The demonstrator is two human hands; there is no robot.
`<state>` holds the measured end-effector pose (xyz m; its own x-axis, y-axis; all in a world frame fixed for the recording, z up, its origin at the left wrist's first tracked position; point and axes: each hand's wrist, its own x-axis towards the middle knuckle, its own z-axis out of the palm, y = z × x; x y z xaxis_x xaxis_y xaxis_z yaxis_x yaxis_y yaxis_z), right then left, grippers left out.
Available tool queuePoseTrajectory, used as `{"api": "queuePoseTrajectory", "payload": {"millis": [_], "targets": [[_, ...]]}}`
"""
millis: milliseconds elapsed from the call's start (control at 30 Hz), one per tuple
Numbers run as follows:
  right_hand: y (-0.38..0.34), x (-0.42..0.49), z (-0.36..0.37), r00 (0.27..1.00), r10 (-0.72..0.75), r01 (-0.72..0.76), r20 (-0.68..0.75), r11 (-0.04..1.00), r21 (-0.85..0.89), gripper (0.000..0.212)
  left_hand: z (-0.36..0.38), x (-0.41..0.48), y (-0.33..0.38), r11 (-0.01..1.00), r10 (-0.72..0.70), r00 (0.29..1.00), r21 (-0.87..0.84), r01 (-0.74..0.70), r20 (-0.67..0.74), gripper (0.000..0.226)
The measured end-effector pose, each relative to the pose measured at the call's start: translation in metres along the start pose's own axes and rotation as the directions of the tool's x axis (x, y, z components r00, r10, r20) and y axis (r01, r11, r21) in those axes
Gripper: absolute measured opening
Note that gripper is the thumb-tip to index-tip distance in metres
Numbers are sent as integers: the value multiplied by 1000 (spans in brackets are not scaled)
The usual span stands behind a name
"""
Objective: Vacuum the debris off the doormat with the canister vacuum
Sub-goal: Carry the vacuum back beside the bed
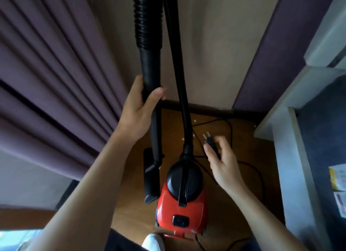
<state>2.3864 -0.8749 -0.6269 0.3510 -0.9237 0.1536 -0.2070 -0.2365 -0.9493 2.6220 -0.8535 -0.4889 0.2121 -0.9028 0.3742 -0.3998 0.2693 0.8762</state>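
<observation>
Wooden floor (134, 213), canister vacuum (181, 204) parked on it, left hand (138, 108) clamped round the wand (151, 72), right hand (222, 160) pinching the plug (209, 140). No doormat in view; loose cord (230, 127) could snag underfoot.

Purple curtain (46, 72); wooden floor (243, 157)

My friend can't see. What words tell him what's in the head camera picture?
A person's left hand grips a black vacuum wand while the right hand pinches the plug. A red canister vacuum sits on the wooden floor below, beside purple curtains.
</observation>
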Motion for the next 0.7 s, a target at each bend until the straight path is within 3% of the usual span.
{"api": "queuePoseTrajectory", "payload": {"millis": [133, 233, 400, 600, 700], "targets": [[32, -40, 29, 986, 166, -168, -27, 972, -166, 5, 6, -28, 3, 999, -19, 999, -40, 18, -26, 14], [51, -54, 52, 968, 252, -247, -16, 933, -263, 28, 9, -41, 0, 999, -28, 999, -30, 27, -21, 24], [55, -57, 80, 937, 348, -339, -35, 880, -332, 35, 11, -50, -4, 999, -49, 998, -19, 48, -30, 35], [62, -57, 107, 896, 423, -443, -136, 835, -327, 28, 5, -50, -8, 997, -71, 997, -34, 70, -32, 32], [65, -54, 117, 843, 500, -532, -199, 830, -166, 31, 3, -48, -8, 998, -65, 997, -26, 64, -32, 29]]}}
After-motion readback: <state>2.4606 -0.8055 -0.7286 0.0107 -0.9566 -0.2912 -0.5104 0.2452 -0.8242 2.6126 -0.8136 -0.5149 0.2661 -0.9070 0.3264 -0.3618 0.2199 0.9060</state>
